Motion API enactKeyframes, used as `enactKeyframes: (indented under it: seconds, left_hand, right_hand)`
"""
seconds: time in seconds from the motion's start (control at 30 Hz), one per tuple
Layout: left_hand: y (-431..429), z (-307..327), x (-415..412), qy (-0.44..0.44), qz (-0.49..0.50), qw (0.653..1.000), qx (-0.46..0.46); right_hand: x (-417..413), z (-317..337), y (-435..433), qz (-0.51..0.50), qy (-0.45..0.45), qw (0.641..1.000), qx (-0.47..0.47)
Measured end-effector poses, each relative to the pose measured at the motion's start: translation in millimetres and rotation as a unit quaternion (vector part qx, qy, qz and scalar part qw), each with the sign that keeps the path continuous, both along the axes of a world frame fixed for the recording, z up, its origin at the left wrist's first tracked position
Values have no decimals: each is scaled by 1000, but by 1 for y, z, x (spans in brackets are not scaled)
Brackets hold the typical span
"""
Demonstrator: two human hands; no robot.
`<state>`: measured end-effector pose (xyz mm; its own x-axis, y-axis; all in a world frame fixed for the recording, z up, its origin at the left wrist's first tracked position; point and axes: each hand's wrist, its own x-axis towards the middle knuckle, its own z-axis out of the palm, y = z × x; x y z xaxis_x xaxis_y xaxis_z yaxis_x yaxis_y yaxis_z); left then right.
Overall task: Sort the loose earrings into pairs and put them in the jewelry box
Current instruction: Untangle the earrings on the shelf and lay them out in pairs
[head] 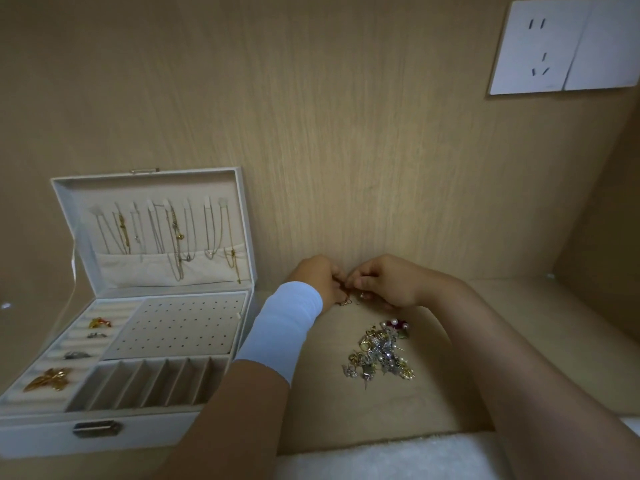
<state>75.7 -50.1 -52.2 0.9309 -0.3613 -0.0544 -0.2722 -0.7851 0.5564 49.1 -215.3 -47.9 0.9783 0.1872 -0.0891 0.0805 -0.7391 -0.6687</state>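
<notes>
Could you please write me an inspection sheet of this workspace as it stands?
Surface: pale wooden shelf, bare beside the pile.
Job's things: earring pile loose on the shelf; jewelry box open at left, its stud panel and divided slots look empty.
Clutter: necklaces hang in the lid; brooch and rings sit in the ring rolls; white fluffy cloth at the near edge.
Grips: left hand and right hand both pinch a gold earring between them, beyond the pile.
Cables: nothing seen.
Surroundings: wood-grain back wall; white wall socket upper right.

Tangled earring pile (379,353), open white jewelry box (45,433)
</notes>
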Motion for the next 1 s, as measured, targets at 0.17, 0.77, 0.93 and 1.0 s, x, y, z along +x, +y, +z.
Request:
enactKeyframes:
  seconds: [0.17, 0.77, 0.93, 1.0]
  left_hand:
    - [3, -8, -3, -17, 5, 1000, 2]
    - [-15, 10, -23, -51, -57, 992, -102]
    - [-36, -1, -37, -16, -119, 992, -25]
    - [-38, -6, -36, -15, -121, 993, -7]
  right_hand:
    - [7, -10, 5, -46, -47, 998, -25]
    - [-32, 27, -42, 8, 20, 994, -112]
    - [-36, 22, -48, 17, 104, 984, -141]
    - [-36, 20, -47, 17, 118, 983, -143]
